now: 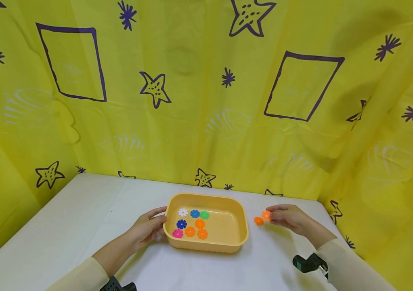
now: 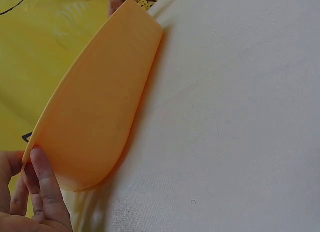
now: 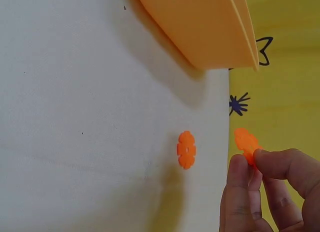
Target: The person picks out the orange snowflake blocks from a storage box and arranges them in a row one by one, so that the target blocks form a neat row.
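Observation:
A yellow-orange plastic basin (image 1: 224,226) stands on the table, with several notched plastic discs lying in its left half: a white disc (image 1: 183,212), a green disc (image 1: 204,215), a pink disc (image 1: 177,233), blue ones and orange ones. At the basin's left end my left hand (image 1: 148,228) pinches the rim between thumb and fingers; the left wrist view shows this grip from outside the wall. Right of the basin, my right hand (image 1: 290,218) pinches an orange disc (image 3: 246,143) between thumb and fingertips, above the table. A second orange disc (image 3: 186,150) lies on the tabletop just beside it.
White cloth covers the table (image 1: 199,268). Behind it and along both sides hangs a yellow curtain (image 1: 191,141) with purple stars and frames. Dark wrist-worn devices sit on both forearms, the right one (image 1: 309,262) below the sleeve.

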Available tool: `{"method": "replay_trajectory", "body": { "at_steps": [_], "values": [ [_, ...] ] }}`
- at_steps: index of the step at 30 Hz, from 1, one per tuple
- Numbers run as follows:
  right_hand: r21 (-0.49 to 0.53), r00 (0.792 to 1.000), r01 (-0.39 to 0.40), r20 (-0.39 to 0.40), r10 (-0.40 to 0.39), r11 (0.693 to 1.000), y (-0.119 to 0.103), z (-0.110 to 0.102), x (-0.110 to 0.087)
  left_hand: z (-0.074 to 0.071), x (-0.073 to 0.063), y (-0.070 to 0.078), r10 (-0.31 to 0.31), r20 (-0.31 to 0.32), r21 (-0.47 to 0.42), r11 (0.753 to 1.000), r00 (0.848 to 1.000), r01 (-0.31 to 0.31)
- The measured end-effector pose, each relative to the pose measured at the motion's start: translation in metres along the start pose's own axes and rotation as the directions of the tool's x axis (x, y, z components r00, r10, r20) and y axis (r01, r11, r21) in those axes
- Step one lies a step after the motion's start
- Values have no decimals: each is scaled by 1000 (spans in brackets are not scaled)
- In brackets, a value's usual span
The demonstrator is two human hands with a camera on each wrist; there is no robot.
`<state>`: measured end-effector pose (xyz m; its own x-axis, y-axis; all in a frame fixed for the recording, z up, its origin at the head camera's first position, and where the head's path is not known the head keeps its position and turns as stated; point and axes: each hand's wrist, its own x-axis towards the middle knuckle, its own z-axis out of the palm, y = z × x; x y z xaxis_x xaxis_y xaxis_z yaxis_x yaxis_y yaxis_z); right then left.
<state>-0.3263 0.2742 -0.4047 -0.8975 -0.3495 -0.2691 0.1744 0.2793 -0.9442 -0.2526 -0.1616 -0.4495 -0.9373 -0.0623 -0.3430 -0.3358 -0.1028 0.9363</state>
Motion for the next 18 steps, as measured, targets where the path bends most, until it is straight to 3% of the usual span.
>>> {"method": "replay_trajectory", "body": {
  "at_steps": [18],
  "values": [
    [21, 990, -80, -112, 82, 997, 15, -4, 2, 1, 2, 0, -2, -8, 7, 1000, 1000, 2]
  ]
}}
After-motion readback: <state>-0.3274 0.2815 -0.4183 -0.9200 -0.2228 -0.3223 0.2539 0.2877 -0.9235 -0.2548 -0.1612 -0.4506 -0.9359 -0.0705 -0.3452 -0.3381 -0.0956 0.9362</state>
